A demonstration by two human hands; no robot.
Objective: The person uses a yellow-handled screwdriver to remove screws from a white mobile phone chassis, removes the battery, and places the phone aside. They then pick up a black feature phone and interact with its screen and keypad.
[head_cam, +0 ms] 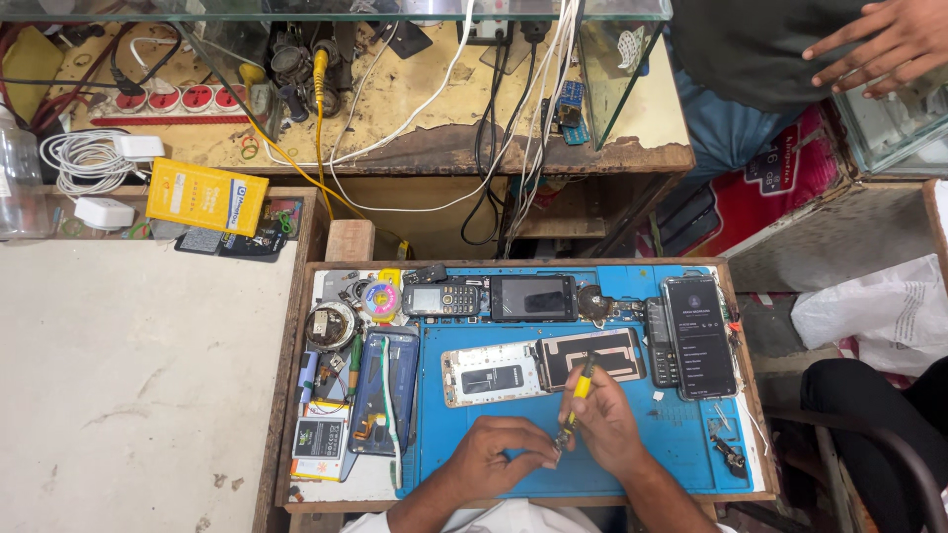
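On a blue work mat (pixel 681 434) my right hand (pixel 607 419) grips a yellow-handled screwdriver (pixel 578 395), tip pointing down toward my left hand (pixel 499 454). My left hand's fingers pinch something small at the tip; I cannot tell what it is. Just beyond my hands lie an opened phone body (pixel 491 374) and its detached back cover (pixel 592 353), side by side on the mat.
A keypad phone (pixel 441 299), a dark smartphone (pixel 533 297) and a lit smartphone (pixel 699 336) lie on the mat. Parts and a tape roll (pixel 380 300) crowd the tray's left side. Cables hang over a worn shelf (pixel 444 148). Another person's hand (pixel 884 44) rests top right.
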